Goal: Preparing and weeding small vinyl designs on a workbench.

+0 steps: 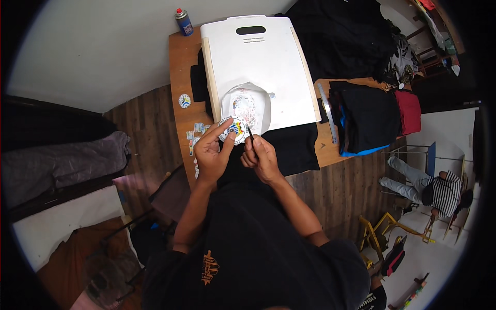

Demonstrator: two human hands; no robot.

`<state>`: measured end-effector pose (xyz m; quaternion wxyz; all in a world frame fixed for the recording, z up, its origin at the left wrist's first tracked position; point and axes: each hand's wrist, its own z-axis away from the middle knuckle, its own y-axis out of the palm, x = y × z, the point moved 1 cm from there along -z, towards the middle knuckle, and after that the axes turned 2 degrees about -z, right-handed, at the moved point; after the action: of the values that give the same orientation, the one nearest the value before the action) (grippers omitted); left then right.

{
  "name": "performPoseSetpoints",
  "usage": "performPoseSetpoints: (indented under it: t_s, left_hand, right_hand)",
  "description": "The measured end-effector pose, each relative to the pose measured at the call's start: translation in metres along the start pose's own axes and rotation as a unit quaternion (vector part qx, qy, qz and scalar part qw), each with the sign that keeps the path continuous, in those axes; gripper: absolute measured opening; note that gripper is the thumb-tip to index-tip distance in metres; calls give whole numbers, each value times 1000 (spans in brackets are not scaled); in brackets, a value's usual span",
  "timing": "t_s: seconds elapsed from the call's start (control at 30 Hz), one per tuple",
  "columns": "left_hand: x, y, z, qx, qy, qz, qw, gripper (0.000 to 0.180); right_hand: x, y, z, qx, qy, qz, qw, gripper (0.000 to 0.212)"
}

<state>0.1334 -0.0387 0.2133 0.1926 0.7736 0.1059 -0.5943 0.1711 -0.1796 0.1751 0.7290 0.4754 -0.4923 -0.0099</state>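
Observation:
Between the fingers and thumb of my left hand [211, 152] is a round printed transfer sticker [239, 137], white with a blue, yellow and red design. My right hand [262, 159] pinches a thin dark pointed tool [250, 133] with its tip at the sticker's right edge; its exact kind is hard to make out. Just beyond both hands, a white paper tray [263, 116] holds small coloured scraps. It rests on the near part of a large white panel [268, 62] with a slot-shaped handle hole.
Another round sticker [184, 101] and several small printed pieces [197, 130] lie on the wooden table [181, 62] at left. A spray can [184, 22] stands at the far left corner. At right are a metal ruler [327, 111] and folded dark clothes [367, 116]. Another person [439, 188] is at far right.

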Motion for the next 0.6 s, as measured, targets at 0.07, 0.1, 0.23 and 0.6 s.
performPoseSetpoints:
  t_s: [0.07, 0.1, 0.23, 0.6]
  left_hand:
    - [1, 0, 0, 0, -5, -1, 1000, 34]
    - [1, 0, 0, -1, -5, -5, 1000, 34]
    - [2, -1, 1, -5, -15, -11, 1000, 34]
    - [0, 2, 1, -28, -33, 24, 999, 34]
  right_hand:
    - [0, 0, 0, 0, 0, 0, 1000, 33]
    - [-1, -1, 0, -1, 0, -2, 1000, 33]
    - [0, -1, 0, 0, -1, 2, 1000, 33]
    - [2, 3, 0, -11, -3, -13, 1000, 33]
